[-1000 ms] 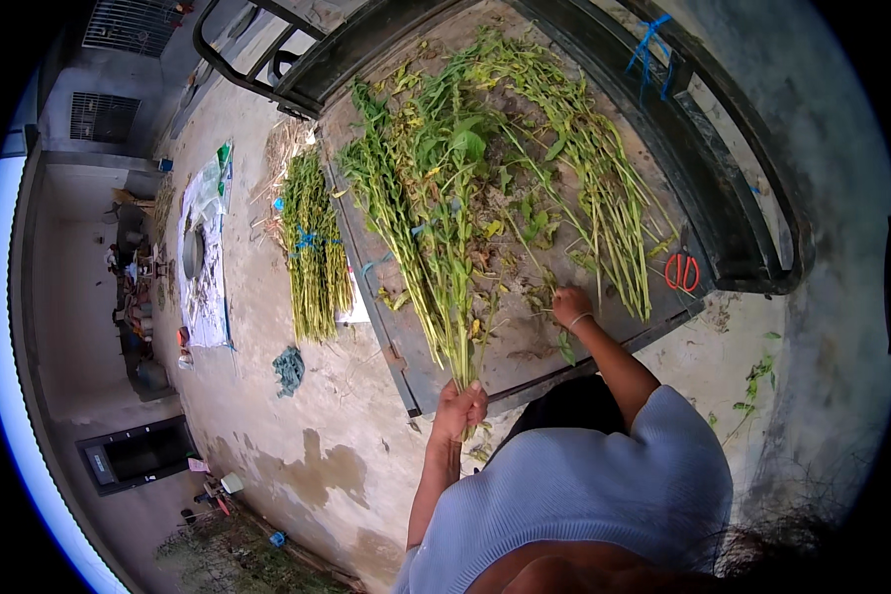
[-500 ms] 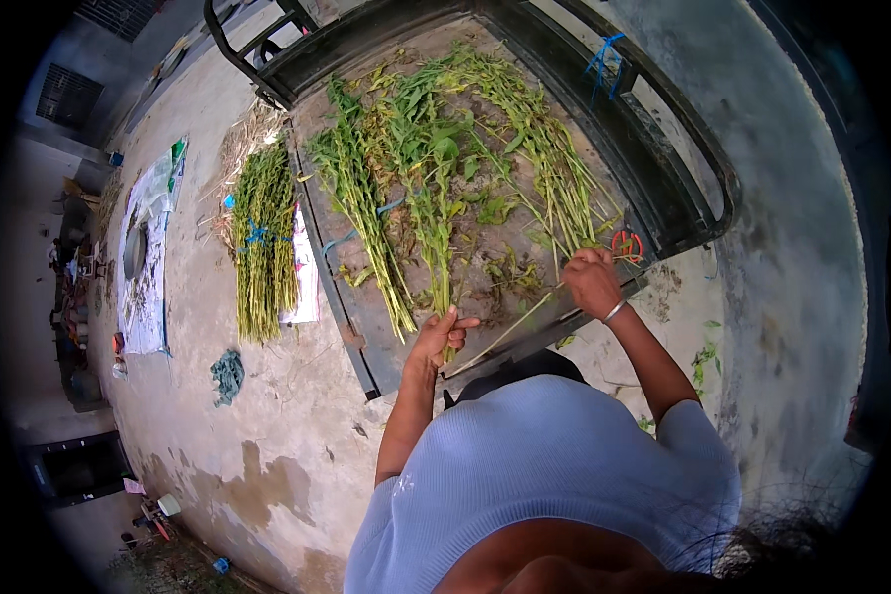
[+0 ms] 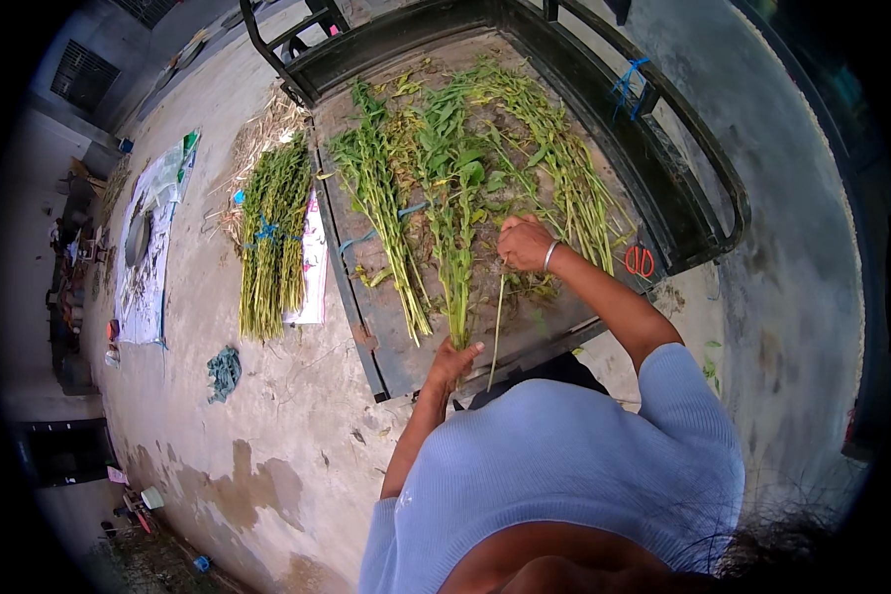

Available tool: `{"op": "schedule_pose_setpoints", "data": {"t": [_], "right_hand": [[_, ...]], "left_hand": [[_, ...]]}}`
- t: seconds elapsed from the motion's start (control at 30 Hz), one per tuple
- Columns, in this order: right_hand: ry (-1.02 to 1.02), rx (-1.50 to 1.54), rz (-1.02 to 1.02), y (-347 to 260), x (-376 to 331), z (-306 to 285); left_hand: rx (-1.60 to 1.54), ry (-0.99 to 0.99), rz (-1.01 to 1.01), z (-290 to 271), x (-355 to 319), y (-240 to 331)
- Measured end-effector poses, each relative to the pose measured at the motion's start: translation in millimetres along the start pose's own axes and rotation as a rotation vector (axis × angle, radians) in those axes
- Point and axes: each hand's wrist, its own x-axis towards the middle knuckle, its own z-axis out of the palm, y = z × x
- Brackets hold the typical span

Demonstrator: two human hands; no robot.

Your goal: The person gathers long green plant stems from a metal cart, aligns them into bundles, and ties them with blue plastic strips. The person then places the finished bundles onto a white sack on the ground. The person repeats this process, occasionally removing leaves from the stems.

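Observation:
My left hand (image 3: 451,364) is closed around the lower stems of a bunch of green leafy stalks (image 3: 454,267), which lies on the cart bed (image 3: 406,371). In my right hand (image 3: 526,244), fingers closed, is a single stalk (image 3: 497,332) whose bare end hangs toward me. To the left of the held bunch lies another bunch of stalks (image 3: 391,247), with blue ties (image 3: 356,242) near it. A looser pile of stalks (image 3: 579,188) spreads on the right side of the bed, beyond my right hand. Red-handled scissors (image 3: 640,260) rest near the bed's right edge.
Dark metal rails (image 3: 703,178) enclose the bed's far and right sides; a blue strip (image 3: 629,84) is tied there. On the concrete floor at left are a tied bundle of stalks (image 3: 272,247), a crumpled dark green cloth (image 3: 224,374) and a white sheet (image 3: 147,297) with a round object.
My right hand has moved left from the right-hand pile toward the held bunch, carrying the single stalk, which now hangs more upright. My left hand keeps its hold. The view has shifted slightly.

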Motion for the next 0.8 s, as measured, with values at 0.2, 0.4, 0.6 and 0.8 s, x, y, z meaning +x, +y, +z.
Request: {"op": "schedule_pose_setpoints", "data": {"t": [0.2,0.4,0.6,0.8], "right_hand": [[-0.097,-0.006,0.071,8,22,28],[0.014,-0.019,0.447,113,3,79],[-0.537,0.153,0.921,202,-71,126],[-0.23,-0.079,1.136,195,-108,173]], "left_hand": [[-0.064,0.009,-0.063,50,-10,13],[-0.359,-0.011,-0.225,44,2,2],[-0.782,-0.082,-0.187,26,-19,38],[-0.869,-0.12,-0.096,52,-9,92]]}}
